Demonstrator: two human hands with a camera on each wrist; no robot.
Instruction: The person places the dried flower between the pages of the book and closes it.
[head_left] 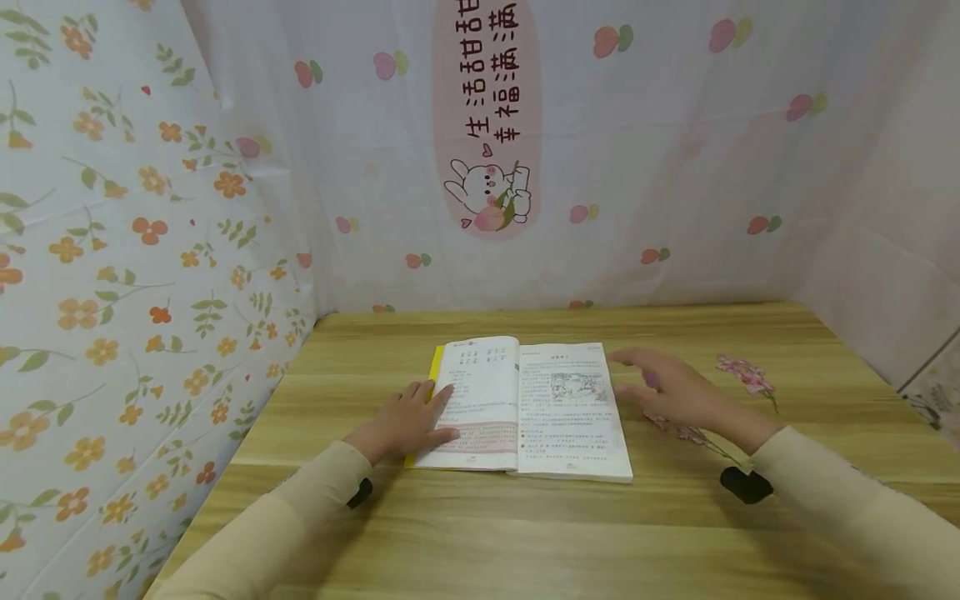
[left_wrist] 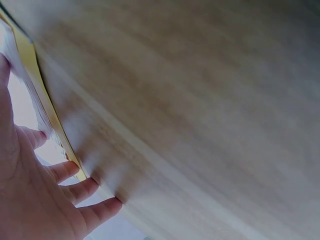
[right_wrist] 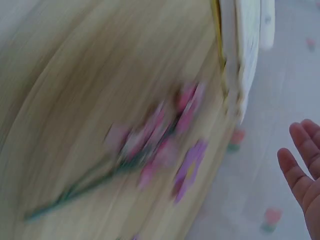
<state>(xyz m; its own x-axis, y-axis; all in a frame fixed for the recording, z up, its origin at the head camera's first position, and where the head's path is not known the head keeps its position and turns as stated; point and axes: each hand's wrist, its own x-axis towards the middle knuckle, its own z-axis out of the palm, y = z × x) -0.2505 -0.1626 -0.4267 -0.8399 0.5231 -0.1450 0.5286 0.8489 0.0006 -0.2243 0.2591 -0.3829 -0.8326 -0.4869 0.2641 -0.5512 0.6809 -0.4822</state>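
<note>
An open book [head_left: 573, 446] with printed pages lies on the wooden table, its yellow cover [head_left: 436, 363] showing along the left edge. My left hand [head_left: 405, 421] rests on the left page with fingers spread. In the left wrist view, the fingertips [left_wrist: 111, 205] of that hand reach the book's yellow edge and the table beside it. To the right of the book, my right hand [head_left: 671, 390] hovers near the right page's outer edge, fingers loosely extended and holding nothing. The right wrist view shows its fingers [right_wrist: 295, 172] apart from the book's page edges [right_wrist: 247, 55].
Pink flower sprigs [head_left: 746, 373] appear on the table's right side, one partly behind the right hand. A purple flower [right_wrist: 190, 170] shows beside a sprig in the right wrist view. Patterned cloth [head_left: 360, 167] hangs behind the wooden table [head_left: 480, 533] and along its left side.
</note>
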